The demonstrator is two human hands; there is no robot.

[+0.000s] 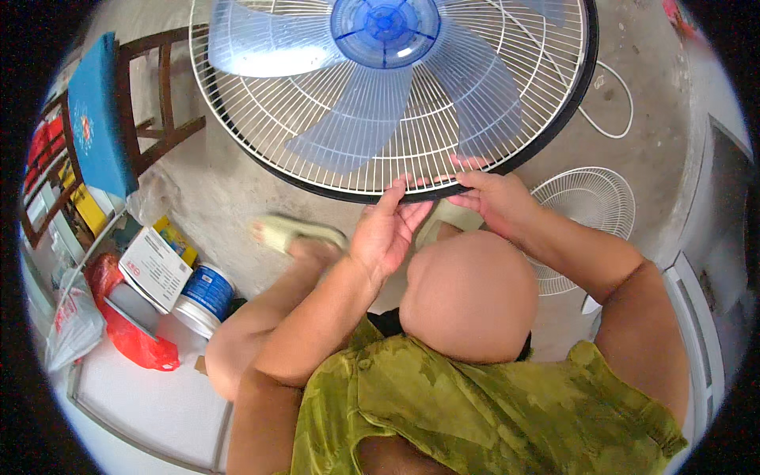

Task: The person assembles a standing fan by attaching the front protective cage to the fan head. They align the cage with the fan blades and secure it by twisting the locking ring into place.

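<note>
In front of me stands a fan with translucent blue blades (356,127) and a blue round hub (385,28). Behind the blades is a white wire grille (269,134), edged by a black rim band (317,188). My left hand (384,233) pinches the lower rim, thumb on the near side and other fingers below and behind it. Just to its right, my right hand (503,202) is closed around the same rim, its fingertips partly behind the wires. A second, loose white wire grille (606,202) lies on the floor beyond my right forearm.
A white cord (631,103) loops on the floor at right. Left of me are a wooden chair (166,87) with a blue cloth (99,119), a white box (154,267), a blue-and-white bucket (207,293) and a red bag (138,344). A grey-white wall (716,87) borders the right.
</note>
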